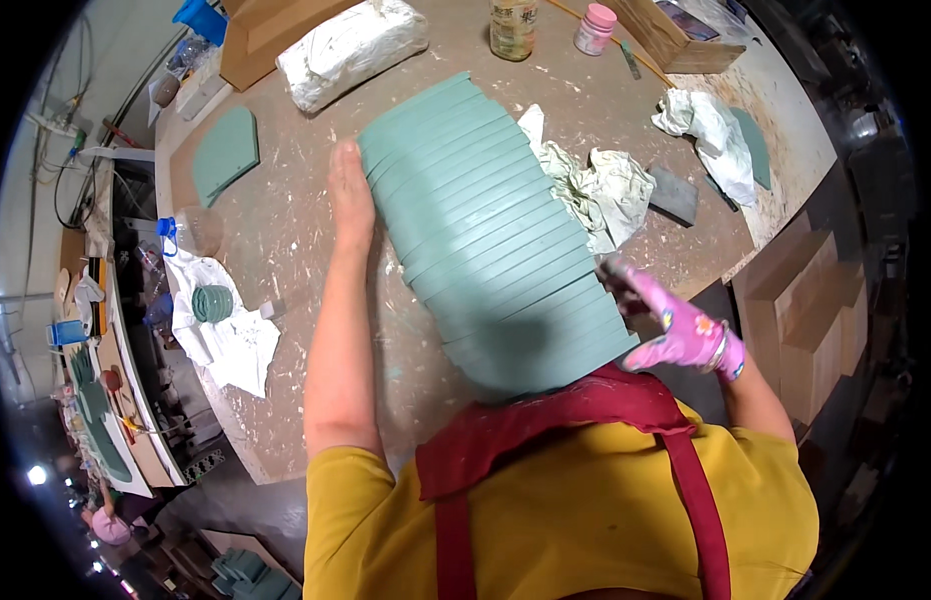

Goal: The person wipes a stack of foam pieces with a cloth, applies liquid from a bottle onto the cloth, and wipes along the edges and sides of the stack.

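Note:
A long fanned stack of thin green sheets (485,230) lies slantwise on the worktable (315,320), its near end close to my dark red apron. The sheets overlap like shingles; their material I cannot tell. My bare left hand (352,195) rests with its fingers straight along the stack's far left side. On the right, my right hand (675,320) wears a pink flowered glove with dark fingertips. Its fingers are spread beside the stack's near right edge; whether the fingertips touch it I cannot tell.
Crumpled cloth (600,195) and a grey block (673,195) lie right of the stack. A white wrapped bundle (352,50), a jar (513,28) and a pink-capped bottle (595,30) stand behind. Loose green pieces (225,155) lie left; cardboard boxes (800,310) sit beyond the right edge.

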### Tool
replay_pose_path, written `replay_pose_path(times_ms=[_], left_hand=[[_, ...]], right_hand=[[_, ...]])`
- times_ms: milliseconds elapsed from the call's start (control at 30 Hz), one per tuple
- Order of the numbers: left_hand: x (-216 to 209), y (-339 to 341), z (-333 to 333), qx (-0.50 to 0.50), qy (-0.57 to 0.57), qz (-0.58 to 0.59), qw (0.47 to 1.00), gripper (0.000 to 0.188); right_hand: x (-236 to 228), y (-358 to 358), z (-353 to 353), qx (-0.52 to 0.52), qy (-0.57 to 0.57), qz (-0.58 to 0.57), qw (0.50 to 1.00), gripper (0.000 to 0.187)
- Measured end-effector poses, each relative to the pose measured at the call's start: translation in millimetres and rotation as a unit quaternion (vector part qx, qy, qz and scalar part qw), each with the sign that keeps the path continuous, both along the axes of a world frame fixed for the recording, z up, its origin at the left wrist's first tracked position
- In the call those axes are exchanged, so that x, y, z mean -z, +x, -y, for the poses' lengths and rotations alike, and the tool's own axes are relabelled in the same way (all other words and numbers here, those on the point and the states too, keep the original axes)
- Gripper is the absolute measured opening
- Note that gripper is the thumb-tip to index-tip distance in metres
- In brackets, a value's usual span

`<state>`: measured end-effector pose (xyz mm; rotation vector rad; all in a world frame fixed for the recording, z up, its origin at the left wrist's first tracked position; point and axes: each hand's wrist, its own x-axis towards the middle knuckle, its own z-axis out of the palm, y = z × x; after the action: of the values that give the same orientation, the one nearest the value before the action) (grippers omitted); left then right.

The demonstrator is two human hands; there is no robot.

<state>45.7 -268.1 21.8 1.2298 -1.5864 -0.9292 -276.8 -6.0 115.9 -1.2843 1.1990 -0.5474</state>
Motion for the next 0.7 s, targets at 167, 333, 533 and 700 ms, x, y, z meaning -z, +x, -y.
replay_pose_path(times_ms=[167,333,533,700], left_hand=[[-4.7,-19.3,-6.1,-0.107,0.050,-0.022,0.993,0.059],[8.1,-8.4,6.3,-0.066,0.065,-0.073,0.993,0.057],[14.2,-7.8,13.0,-0.095,0.015,-0.077,0.992,0.056],[-26.0,-8.8,4.6,-0.052,-0.001,-0.030,0.998,0.048]], right_hand=[[100.7,5.1,-43.7,-0.041,-0.243,-0.228,0.942,0.096],[102.1,30.9,-35.1,0.027,-0.214,-0.157,0.964,0.084],[27.0,20.3,0.2,-0.110,-0.053,-0.260,0.958,0.056],[12.1,-36.8,38.3,0.073,-0.254,-0.300,0.917,0.045]])
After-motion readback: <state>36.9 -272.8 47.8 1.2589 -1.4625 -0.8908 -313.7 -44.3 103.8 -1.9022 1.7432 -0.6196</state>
